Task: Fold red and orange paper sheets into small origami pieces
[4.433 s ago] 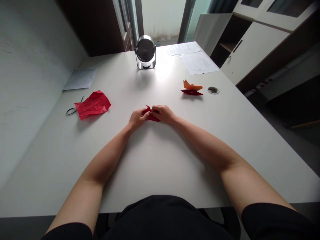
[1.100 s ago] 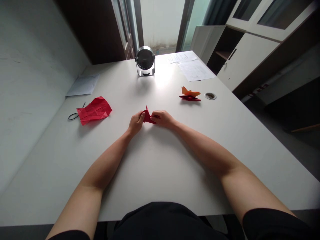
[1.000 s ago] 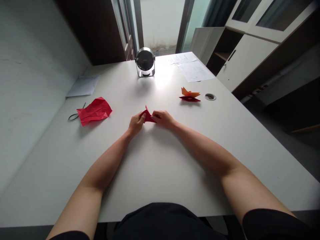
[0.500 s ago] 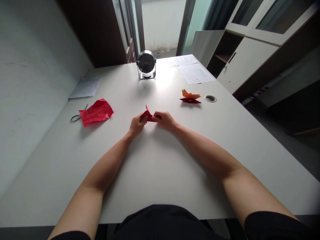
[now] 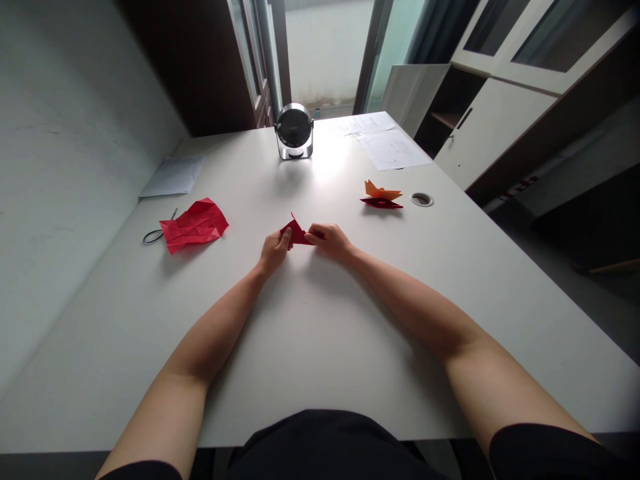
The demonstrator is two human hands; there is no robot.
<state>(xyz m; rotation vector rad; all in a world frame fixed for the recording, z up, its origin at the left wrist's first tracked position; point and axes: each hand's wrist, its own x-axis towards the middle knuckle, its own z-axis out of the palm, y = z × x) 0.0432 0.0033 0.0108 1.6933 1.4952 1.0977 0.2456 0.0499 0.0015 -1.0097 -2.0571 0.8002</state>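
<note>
Left hand (image 5: 275,251) and right hand (image 5: 330,240) — fingers (image 5: 287,235) pinching folded red paper (image 5: 299,235); sheets (image 5: 393,149) near the desk (image 5: 305,353)'s far-right corner — print illegible.

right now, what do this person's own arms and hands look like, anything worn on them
Short, plain black sleeves, left and right, end above the elbows. The forearms are bare, with no watch or bracelet visible. The left hand and right hand are ungloved; rings are too small to tell.
</note>
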